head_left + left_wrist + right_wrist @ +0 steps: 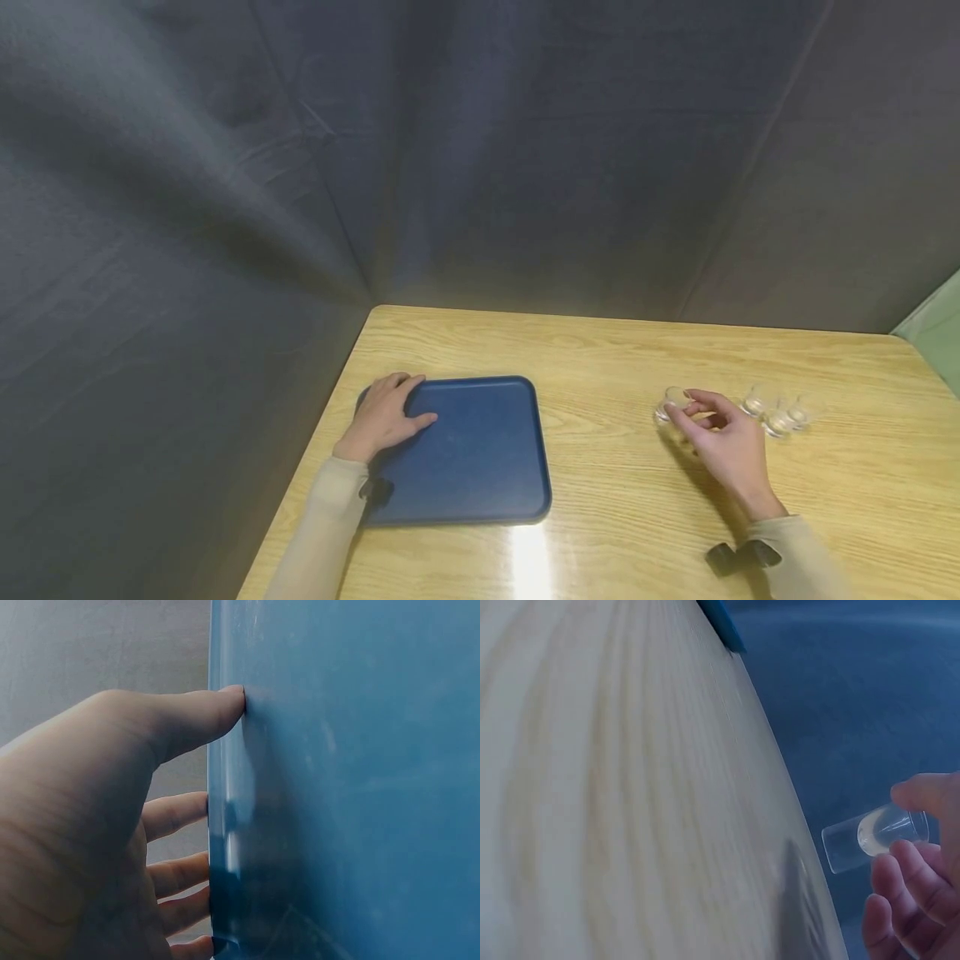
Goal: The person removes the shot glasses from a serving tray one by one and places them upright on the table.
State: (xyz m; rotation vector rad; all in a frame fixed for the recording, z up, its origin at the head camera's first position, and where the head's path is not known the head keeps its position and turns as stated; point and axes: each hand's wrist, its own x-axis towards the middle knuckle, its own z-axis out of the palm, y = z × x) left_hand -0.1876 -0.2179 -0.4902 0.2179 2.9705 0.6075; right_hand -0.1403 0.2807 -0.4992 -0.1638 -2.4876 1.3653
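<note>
In the head view my left hand (384,423) lies over the left edge of a blue tray (480,454). Its thumb presses just inside the rim in the left wrist view, while the other fingertips meet the outer edge of the tray (375,750). Well to the right of the tray, my right hand (723,446) pinches a small clear thick-bottomed glass (845,846) by its upper part, between thumb and fingers. The glass is roughly upright, its base toward the table. Three similar glasses (778,422) stand close together just right of that hand, some partly overlapping.
The wood-grain table (600,467) runs under everything, with bare surface between tray and glasses. Dark curtains (540,208) rise behind its far edge and along its left side. A pale green surface (937,333) shows past the right end.
</note>
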